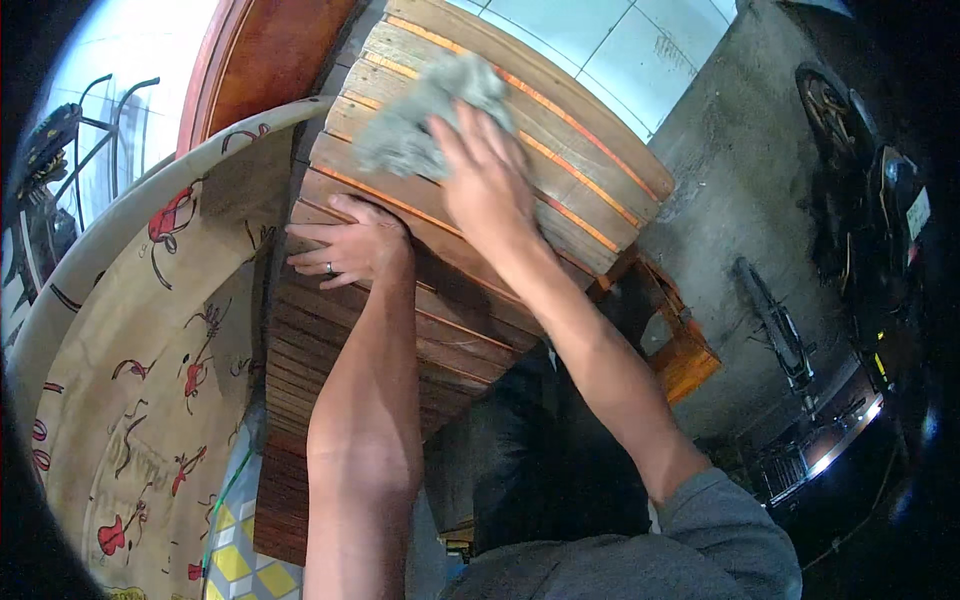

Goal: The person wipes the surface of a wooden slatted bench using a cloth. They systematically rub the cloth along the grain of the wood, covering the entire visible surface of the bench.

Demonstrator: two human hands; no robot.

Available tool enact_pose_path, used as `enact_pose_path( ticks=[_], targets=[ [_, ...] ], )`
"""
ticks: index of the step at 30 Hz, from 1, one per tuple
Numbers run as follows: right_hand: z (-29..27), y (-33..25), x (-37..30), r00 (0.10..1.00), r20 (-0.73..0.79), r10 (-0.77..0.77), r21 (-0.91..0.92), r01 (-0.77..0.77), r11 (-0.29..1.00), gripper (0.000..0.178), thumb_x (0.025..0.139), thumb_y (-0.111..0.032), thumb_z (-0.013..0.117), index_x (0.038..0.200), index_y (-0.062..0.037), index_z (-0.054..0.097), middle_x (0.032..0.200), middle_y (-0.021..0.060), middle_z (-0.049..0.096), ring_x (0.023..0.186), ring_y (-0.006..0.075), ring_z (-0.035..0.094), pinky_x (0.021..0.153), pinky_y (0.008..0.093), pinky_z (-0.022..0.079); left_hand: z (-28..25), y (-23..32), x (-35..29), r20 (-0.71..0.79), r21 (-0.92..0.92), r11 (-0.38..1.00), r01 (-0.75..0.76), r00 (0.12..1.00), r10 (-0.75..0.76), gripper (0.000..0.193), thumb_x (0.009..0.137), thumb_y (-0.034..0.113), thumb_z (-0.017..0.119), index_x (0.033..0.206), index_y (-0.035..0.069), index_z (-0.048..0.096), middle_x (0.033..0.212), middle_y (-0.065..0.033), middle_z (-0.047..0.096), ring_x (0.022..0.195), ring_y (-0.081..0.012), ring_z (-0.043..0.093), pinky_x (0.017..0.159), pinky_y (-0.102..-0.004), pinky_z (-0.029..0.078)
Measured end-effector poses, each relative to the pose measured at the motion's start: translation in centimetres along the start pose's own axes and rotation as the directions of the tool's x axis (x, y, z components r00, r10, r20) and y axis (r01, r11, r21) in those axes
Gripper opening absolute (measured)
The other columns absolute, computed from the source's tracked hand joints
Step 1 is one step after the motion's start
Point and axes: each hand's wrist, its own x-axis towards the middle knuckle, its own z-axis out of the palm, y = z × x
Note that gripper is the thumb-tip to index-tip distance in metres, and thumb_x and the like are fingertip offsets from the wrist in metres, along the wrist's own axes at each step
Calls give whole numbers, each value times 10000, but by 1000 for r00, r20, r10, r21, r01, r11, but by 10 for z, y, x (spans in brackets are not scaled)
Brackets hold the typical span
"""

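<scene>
A slatted wooden surface (pixel 575 215) curves across the middle, with light gaps showing between its brown slats. My right hand (pixel 488 185) presses a crumpled grey cloth (pixel 405 130) against the far slats. The cloth is a little blurred, and the fingertips rest over its right part. Lower and to the left, my left hand (pixel 360 245) lies on the slats with its fingers spread, holding nothing. A ring is on one of its fingers.
A curved beige-covered panel with red and black drawings (pixel 150 330) borders the slats on the left. An orange-brown wooden frame (pixel 690 350) stands at the right of the slats. Beyond are a motorcycle (pixel 885 215), a small bicycle (pixel 775 320) and a concrete floor (pixel 715 170).
</scene>
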Motion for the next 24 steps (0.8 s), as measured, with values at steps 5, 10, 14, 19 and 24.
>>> enact_pose_path(
  ticks=[5, 10, 14, 19, 24],
  targets=[
    [-89, 55, -97, 919, 201, 338, -172, -307, 936, 583, 724, 112, 504, 1277, -52, 586, 1384, 218, 493, 1298, 387, 464, 1084, 442, 381, -2, -4, 3, -16, -7, 1000, 1, 1000, -1, 804, 953, 637, 329, 1547, 119, 167, 1529, -356, 162, 1447, -457, 172, 1111, -665, 188],
    [-73, 66, -105, 960, 65, 271, -158, -258, 953, 647, 704, 93, 536, 1320, -100, 581, 1346, 229, 508, 1251, 417, 456, 1062, 472, 373, 2, -5, 3, 10, -2, 1000, -1, 1000, 1, 814, 957, 607, 350, 1546, 84, 146, 1522, -373, 146, 1442, -475, 157, 1112, -670, 182],
    [3, 30, -25, 995, -64, -74, 21, 75, 997, 631, 667, 75, 614, 1273, -104, 622, 1338, 185, 529, 1243, 376, 476, 1038, 451, 404, -1, -3, 1, 8, -20, 1000, -7, 1000, 7, 814, 954, 614, 352, 1548, 94, 151, 1524, -372, 141, 1446, -475, 145, 1109, -676, 174],
    [54, -5, 75, 931, -165, -326, -28, 326, 945, 454, 809, 16, 569, 1243, -102, 621, 1388, 161, 518, 1334, 319, 444, 1126, 458, 345, -6, 1, -2, 20, -62, 998, 4, 1000, -3, 812, 952, 616, 355, 1551, 108, 146, 1529, -372, 125, 1449, -476, 131, 1111, -679, 162],
    [14, 26, 44, 982, -118, -149, -78, 141, 987, 437, 850, 53, 549, 1253, -105, 613, 1442, 169, 465, 1338, 345, 444, 1146, 480, 321, -8, -2, -3, 50, -61, 998, 6, 999, -3, 811, 954, 615, 345, 1554, 107, 144, 1526, -380, 122, 1449, -479, 129, 1114, -674, 158]
  ],
)
